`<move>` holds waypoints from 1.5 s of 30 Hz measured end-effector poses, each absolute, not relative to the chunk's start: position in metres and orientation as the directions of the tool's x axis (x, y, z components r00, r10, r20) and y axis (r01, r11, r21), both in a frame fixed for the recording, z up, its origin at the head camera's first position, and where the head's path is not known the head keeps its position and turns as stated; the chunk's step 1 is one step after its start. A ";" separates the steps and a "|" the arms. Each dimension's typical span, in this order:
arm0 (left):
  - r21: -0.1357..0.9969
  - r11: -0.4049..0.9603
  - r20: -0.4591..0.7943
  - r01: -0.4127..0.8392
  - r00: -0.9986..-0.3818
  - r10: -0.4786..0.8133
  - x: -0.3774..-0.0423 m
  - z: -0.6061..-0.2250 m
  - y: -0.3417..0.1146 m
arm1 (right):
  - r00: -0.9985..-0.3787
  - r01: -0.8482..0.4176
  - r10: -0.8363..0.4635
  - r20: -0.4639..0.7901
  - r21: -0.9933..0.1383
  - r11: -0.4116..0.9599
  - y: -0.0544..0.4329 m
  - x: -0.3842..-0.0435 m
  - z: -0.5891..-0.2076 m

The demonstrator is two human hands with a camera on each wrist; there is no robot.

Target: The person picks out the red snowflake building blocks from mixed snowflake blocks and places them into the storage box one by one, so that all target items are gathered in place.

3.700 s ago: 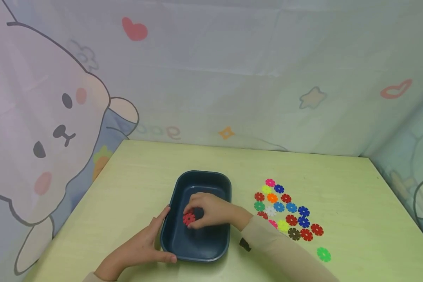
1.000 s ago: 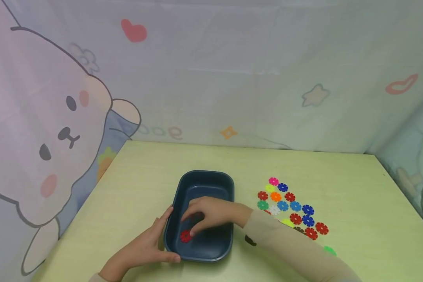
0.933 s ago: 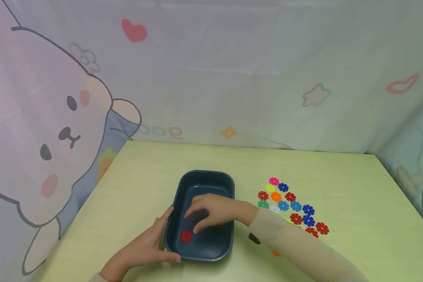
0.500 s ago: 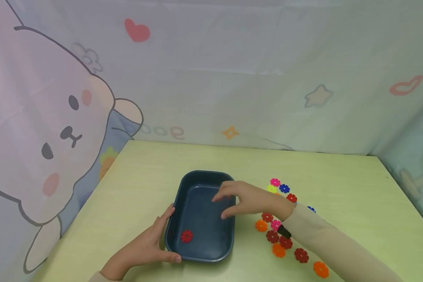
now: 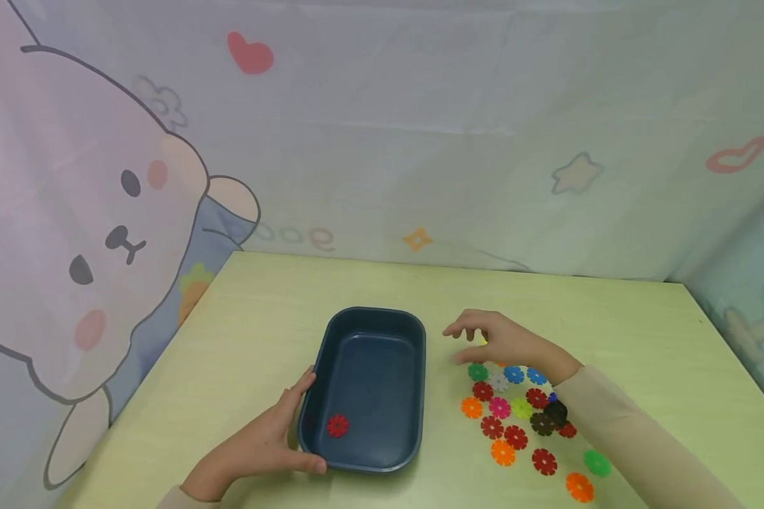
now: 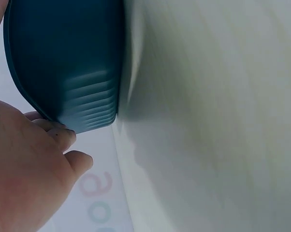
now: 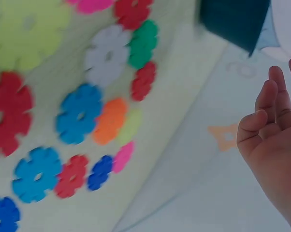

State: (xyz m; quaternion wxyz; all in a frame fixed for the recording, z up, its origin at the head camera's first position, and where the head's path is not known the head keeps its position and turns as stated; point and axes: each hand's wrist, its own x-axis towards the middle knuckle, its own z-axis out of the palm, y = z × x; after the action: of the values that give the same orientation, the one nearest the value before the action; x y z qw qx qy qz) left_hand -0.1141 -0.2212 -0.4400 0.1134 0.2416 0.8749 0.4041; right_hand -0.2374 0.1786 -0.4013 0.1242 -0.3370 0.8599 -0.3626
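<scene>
A dark blue rectangular tray stands on the table in the head view. One red notched plastic disc lies flat near its front left corner. My left hand holds that corner, fingers along the left side and thumb at the front; the left wrist view shows fingertips against the tray's outer wall. My right hand hovers over the far part of the disc group with fingers spread and loosely bent. Nothing is between them. Below it lie green, white and blue discs; the hand hides others.
More discs spread right of the tray, including orange, pink, brown and bright green ones. A printed cloth backdrop hangs behind the table.
My right hand let go of the red disc inside the tray, then rose and moved right, out over the discs. My left hand has stayed at the tray.
</scene>
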 end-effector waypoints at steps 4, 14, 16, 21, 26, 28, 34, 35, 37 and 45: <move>0.770 0.544 -0.004 0.332 -0.851 0.524 -0.115 -0.439 -0.222 | -0.776 -0.418 -0.630 -0.034 -0.721 0.553 0.194 -0.247 -0.415; 0.791 0.507 0.020 0.343 -0.842 0.539 -0.118 -0.440 -0.223 | -0.801 -0.350 -0.584 -0.131 -0.689 0.635 0.212 -0.258 -0.434; 0.797 0.505 0.011 0.331 -0.844 0.536 -0.118 -0.440 -0.225 | -0.801 -0.344 -0.582 -0.142 -0.686 0.641 0.212 -0.258 -0.436; 0.805 0.496 0.001 0.327 -0.836 0.549 -0.120 -0.441 -0.227 | -0.802 -0.341 -0.573 -0.169 -0.659 0.670 0.213 -0.262 -0.439; 0.810 0.495 -0.021 0.316 -0.827 0.562 -0.119 -0.441 -0.228 | -0.791 -0.369 -0.587 -0.175 -0.628 0.685 0.216 -0.266 -0.441; 0.815 0.493 -0.031 0.306 -0.826 0.564 -0.119 -0.441 -0.228 | -0.782 -0.385 -0.599 -0.172 -0.622 0.682 0.216 -0.266 -0.440; 0.826 0.486 -0.046 0.287 -0.824 0.564 -0.117 -0.439 -0.228 | -0.764 -0.406 -0.620 -0.176 -0.616 0.675 0.215 -0.267 -0.438; 0.825 0.487 -0.046 0.287 -0.824 0.564 -0.117 -0.439 -0.228 | -0.765 -0.406 -0.619 -0.179 -0.612 0.678 0.215 -0.267 -0.438; 0.824 0.486 -0.042 0.292 -0.823 0.566 -0.117 -0.439 -0.228 | -0.763 -0.412 -0.621 -0.181 -0.604 0.682 0.215 -0.268 -0.438; 0.820 0.488 -0.035 0.300 -0.825 0.565 -0.117 -0.439 -0.228 | -0.773 -0.385 -0.594 -0.222 -0.580 0.717 0.215 -0.274 -0.440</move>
State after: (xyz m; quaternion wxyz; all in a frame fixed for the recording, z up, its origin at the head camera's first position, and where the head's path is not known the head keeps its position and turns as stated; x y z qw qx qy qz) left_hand -0.1173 -0.2275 -0.4393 0.1514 0.2544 0.8493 0.4371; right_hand -0.2736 0.2148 -0.4401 0.2005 -0.2706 0.9047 -0.2608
